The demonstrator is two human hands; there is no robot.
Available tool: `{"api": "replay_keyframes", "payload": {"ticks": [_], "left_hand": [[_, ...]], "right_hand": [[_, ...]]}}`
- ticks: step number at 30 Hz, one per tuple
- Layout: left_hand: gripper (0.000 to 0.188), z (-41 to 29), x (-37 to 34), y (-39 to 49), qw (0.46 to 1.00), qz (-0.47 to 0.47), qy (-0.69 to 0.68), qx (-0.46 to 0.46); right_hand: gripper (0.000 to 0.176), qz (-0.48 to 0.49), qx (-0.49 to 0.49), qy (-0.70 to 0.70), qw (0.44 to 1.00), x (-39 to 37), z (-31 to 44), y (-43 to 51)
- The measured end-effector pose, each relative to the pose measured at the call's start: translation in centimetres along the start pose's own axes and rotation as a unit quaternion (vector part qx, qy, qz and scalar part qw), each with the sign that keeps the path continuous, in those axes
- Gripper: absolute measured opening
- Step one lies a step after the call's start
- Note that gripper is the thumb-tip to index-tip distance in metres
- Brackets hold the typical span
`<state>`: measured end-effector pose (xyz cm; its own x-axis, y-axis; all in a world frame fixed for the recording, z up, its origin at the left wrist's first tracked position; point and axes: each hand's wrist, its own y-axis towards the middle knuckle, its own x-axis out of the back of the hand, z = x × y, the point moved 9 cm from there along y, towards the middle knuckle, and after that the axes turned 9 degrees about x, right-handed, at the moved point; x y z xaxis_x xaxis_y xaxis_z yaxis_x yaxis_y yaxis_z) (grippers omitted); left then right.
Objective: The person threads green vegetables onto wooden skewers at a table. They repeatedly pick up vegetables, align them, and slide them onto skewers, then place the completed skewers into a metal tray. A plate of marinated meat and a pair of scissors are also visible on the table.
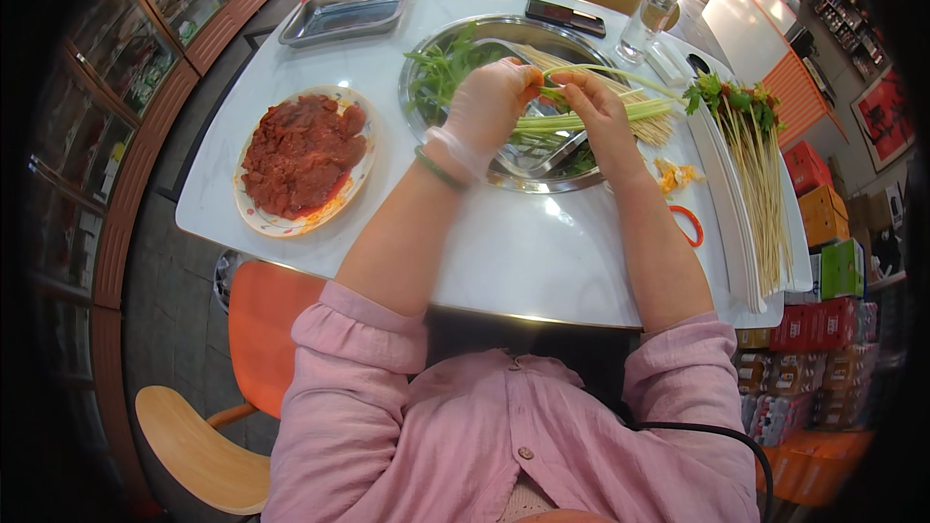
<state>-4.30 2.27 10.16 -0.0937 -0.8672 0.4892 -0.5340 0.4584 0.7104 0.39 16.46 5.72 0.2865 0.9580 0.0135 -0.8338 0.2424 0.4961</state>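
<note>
My left hand [485, 102], in a clear plastic glove with orange-stained fingertips, pinches a green celery stalk [617, 75]. My right hand [597, 105], seemingly bare, grips the same greens close beside it; the fingers partly hide what lies between them. Both hands are above a round steel basin [538, 187]. In it are leafy celery tops [436, 80], pale cut stalks [559, 123], a metal divider or tray and bamboo skewers [652, 129]. To the left, raw marinated sliced meat [301, 152] fills a patterned plate [254, 216].
Loaded skewers [752, 189] topped with greens lie along a long white tray [716, 189] at right. Nearby are orange-yellow scraps [676, 176] and a red ring [688, 225]. A steel tray [349, 13], a phone [565, 17] and a glass jar [645, 20] stand toward the far edge.
</note>
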Motion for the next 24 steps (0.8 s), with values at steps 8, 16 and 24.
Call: {"api": "replay_keyframes", "payload": {"ticks": [8,16,24], "left_hand": [[0.012,1.7,-1.1,-0.2,0.989,0.066,-0.082,0.108],[0.012,0.4,-2.1,-0.7,0.984,0.066,0.163,0.005],[0.012,0.6,-0.8,-0.5,0.982,0.007,0.175,0.077]], "right_hand": [[0.015,0.020,0.065,-0.216,0.974,0.1,1.8,-0.2],[0.018,0.007,0.071,-0.247,0.966,0.3,1.8,-0.3],[0.018,0.013,0.040,-0.204,0.978,0.6,-0.8,0.2]]}}
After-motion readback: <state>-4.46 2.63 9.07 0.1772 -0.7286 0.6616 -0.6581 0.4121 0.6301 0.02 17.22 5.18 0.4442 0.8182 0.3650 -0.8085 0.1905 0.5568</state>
